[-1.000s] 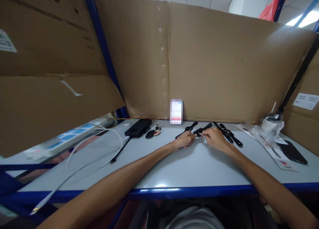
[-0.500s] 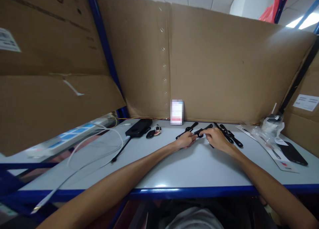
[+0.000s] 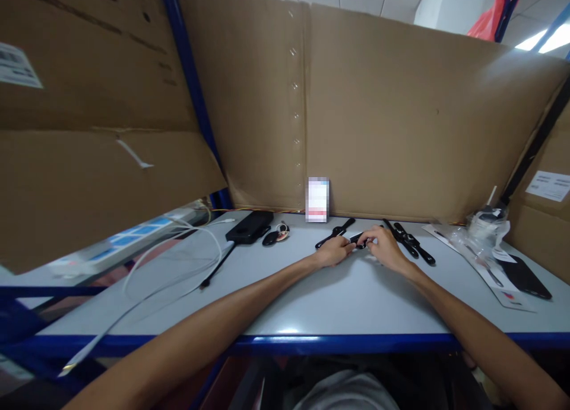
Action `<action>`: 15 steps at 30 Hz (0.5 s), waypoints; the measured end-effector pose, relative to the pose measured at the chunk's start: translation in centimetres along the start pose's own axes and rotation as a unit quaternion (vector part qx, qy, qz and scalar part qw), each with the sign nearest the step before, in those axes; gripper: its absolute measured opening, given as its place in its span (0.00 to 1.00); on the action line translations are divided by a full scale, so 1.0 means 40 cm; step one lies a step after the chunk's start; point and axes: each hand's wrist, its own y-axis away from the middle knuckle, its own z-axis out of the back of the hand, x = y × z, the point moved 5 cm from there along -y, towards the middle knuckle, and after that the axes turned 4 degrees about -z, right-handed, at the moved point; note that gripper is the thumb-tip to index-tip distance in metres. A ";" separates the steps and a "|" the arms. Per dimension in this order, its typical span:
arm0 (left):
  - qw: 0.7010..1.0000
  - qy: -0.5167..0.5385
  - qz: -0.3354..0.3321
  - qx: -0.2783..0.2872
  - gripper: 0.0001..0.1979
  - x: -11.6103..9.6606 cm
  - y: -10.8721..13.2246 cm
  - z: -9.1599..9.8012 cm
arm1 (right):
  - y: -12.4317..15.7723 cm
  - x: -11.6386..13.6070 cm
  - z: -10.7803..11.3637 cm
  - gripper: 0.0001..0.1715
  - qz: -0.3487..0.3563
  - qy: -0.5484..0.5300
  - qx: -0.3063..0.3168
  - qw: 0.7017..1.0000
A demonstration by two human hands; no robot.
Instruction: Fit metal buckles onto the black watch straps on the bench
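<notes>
My left hand [image 3: 333, 252] is closed, its fingertips gripping the near-left end of a black two-handled tool that looks like a spokeshave [image 3: 358, 240]. At its other side my right hand [image 3: 383, 246] has fingers bent onto the same spokeshave, which they partly cover. A similar black spokeshave [image 3: 341, 229] lies just behind my left hand. Two more, a left one [image 3: 399, 236] and a right one [image 3: 415, 243], rest side by side to the right of my right hand. Small metal parts glint at their middles.
A lit phone [image 3: 317, 201] leans against the cardboard wall [image 3: 378, 113]. Leftward lie a black box-shaped device [image 3: 249, 227], keys with a fob [image 3: 271, 237], white cables [image 3: 133, 273] and a power strip [image 3: 138, 237]. Plastic packaging [image 3: 483, 243] and a dark phone-like slab [image 3: 525, 276] are right.
My right hand's fingers have curled further over the held spokeshave, and its far handle now shows less. My left hand stays nearly in place. The whole view has shifted slightly.
</notes>
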 end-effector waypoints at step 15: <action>0.983 -0.180 0.000 -0.027 0.18 -0.044 0.013 0.014 | 0.007 -0.009 0.019 0.18 -0.121 0.145 0.028 0.982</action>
